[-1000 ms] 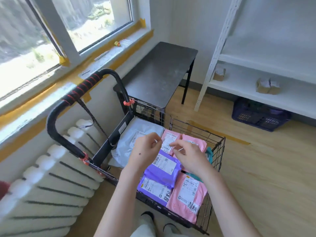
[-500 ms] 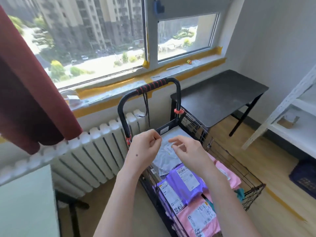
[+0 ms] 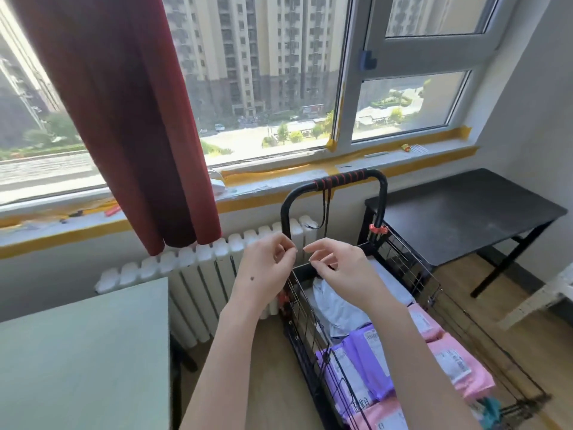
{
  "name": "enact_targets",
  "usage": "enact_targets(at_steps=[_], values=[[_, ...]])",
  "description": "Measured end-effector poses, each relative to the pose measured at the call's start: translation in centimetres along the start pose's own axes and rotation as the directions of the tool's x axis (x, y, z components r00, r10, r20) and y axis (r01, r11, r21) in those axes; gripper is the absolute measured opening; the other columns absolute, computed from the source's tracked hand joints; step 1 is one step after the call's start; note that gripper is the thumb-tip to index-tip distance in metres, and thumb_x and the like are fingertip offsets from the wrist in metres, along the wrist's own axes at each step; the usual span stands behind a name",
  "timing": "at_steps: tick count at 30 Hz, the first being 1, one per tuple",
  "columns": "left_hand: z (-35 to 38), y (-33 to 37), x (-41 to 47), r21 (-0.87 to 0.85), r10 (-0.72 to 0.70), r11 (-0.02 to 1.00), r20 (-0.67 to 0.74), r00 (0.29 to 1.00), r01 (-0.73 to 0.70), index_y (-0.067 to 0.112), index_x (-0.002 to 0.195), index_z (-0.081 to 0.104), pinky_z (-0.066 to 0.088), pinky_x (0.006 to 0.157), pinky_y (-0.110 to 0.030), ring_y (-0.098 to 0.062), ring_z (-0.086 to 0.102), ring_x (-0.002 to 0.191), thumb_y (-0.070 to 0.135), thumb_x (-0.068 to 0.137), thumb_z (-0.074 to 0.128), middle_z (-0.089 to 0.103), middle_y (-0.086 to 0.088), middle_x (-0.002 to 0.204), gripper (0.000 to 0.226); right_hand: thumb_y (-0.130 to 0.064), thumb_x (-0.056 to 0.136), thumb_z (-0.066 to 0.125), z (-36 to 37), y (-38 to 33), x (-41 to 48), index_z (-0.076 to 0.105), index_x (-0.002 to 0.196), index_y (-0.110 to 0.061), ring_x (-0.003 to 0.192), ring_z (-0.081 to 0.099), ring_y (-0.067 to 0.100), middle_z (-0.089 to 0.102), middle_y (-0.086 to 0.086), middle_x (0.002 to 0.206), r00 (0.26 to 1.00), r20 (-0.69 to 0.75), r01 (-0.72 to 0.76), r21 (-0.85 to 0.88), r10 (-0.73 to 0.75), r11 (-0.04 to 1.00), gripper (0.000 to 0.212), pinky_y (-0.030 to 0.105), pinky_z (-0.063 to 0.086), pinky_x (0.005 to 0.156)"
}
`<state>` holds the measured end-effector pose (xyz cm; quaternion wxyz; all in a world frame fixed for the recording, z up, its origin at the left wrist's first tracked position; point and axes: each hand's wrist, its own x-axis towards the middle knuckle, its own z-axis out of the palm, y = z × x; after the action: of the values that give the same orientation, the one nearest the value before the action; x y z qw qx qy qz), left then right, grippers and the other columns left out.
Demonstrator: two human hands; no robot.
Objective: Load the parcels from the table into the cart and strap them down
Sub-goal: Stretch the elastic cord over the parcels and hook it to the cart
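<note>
Parcels [image 3: 369,356] lie flat in the cart [image 3: 404,256]: a grey one at the far end, purple and pink ones nearer us. We judge the loading done and the strapping the step in hand.

What the next move turns on is the strap [image 3: 324,209]. It hangs as a thin black cord from the red-and-black grip of the handle [image 3: 341,176], its long axis close to vertical, down toward the cart's far end wall. From our hands it lies farther off and higher, a little to the right.

Both hands hover together over the far left corner of the cart, just apart from each other, below the handle's top bar. The left hand [image 3: 263,271] has thumb and forefinger tips drawn together and the other fingers curled. The right hand [image 3: 341,271] has its forefinger half stretched toward the left hand and the rest curled under. We cannot tell whether either pinches something thin; nothing shows between the fingertips.

The right hand is the nearer to the strap, which hangs just beyond and above its knuckles, while the left hand sits beside the handle's left upright. So we judge the right hand the one to reach up and forward for the cord. It would then be drawn down and toward us, along the cart's length over the parcels. The black table [image 3: 459,212] stands to the right, clear of that path.
</note>
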<state>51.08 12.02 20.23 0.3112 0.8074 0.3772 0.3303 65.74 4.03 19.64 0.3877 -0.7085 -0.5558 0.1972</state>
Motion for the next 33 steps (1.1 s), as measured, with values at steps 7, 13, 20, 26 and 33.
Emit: enact_targets(at_steps=[7, 13, 20, 26, 33], values=[[-2.4, -2.8, -3.0, 0.012, -0.038, 0.999, -0.009, 0.999, 0.038, 0.018, 0.083, 0.067, 0.051, 0.064, -0.03, -0.011, 0.059, 0.068, 0.017, 0.088, 0.062, 0.063, 0.001, 0.071, 0.007, -0.011, 0.091, 0.06, 3.1, -0.8, -1.7, 0.068, 0.105, -0.023, 0.075, 0.062, 0.004, 0.067, -0.004, 0.089, 0.998, 0.049, -0.031, -0.01, 0.032, 0.999, 0.02, 0.006, 0.045, 0.064], [-2.4, -2.8, -0.7, 0.046, -0.066, 0.997, 0.042, 0.997, 0.064, 0.015, 0.087, 0.065, 0.046, 0.059, -0.019, -0.011, 0.058, 0.068, 0.02, 0.091, 0.059, 0.063, 0.001, 0.072, 0.009, -0.01, 0.091, 0.057, 3.4, -0.2, -0.2, 0.068, 0.103, -0.024, 0.076, 0.063, 0.008, 0.067, -0.004, 0.089, 0.995, 0.047, -0.082, -0.036, 0.084, 0.996, 0.021, 0.004, 0.043, 0.061], [1.0, -3.5, 6.4, 0.035, -0.11, 0.994, 0.101, 0.989, 0.107, 0.013, 0.091, 0.068, 0.045, 0.06, -0.021, -0.01, 0.058, 0.071, 0.019, 0.091, 0.058, 0.062, 0.002, 0.075, 0.012, -0.012, 0.092, 0.056, 1.4, 3.7, 5.8, 0.068, 0.106, -0.023, 0.079, 0.061, 0.007, 0.067, -0.003, 0.093, 0.99, 0.004, -0.142, -0.075, 0.143, 0.987, 0.021, 0.007, 0.04, 0.058], [5.7, -4.3, 13.6, 0.019, -0.171, 0.985, 0.157, 0.973, 0.171, 0.014, 0.097, 0.067, 0.052, 0.076, -0.031, -0.017, 0.061, 0.088, 0.021, 0.092, 0.058, 0.067, -0.004, 0.093, 0.012, -0.013, 0.093, 0.056, -0.7, 7.9, 12.7, 0.068, 0.109, -0.02, 0.079, 0.058, 0.001, 0.067, -0.002, 0.096, 0.983, -0.005, -0.182, -0.045, 0.182, 0.982, 0.021, 0.01, 0.042, 0.062], [10.2, -5.2, 21.2, -0.006, -0.235, 0.971, 0.199, 0.951, 0.24, 0.016, 0.094, 0.067, 0.042, 0.073, -0.024, -0.014, 0.06, 0.091, 0.016, 0.091, 0.057, 0.067, -0.001, 0.097, 0.011, -0.011, 0.092, 0.057, -2.0, 13.5, 22.0, 0.057, 0.132, -0.013, 0.115, 0.057, 0.017, 0.063, 0.004, 0.126, 0.941, -0.007, -0.338, 0.035, 0.339, 0.94, 0.04, 0.033, 0.047, 0.1]])
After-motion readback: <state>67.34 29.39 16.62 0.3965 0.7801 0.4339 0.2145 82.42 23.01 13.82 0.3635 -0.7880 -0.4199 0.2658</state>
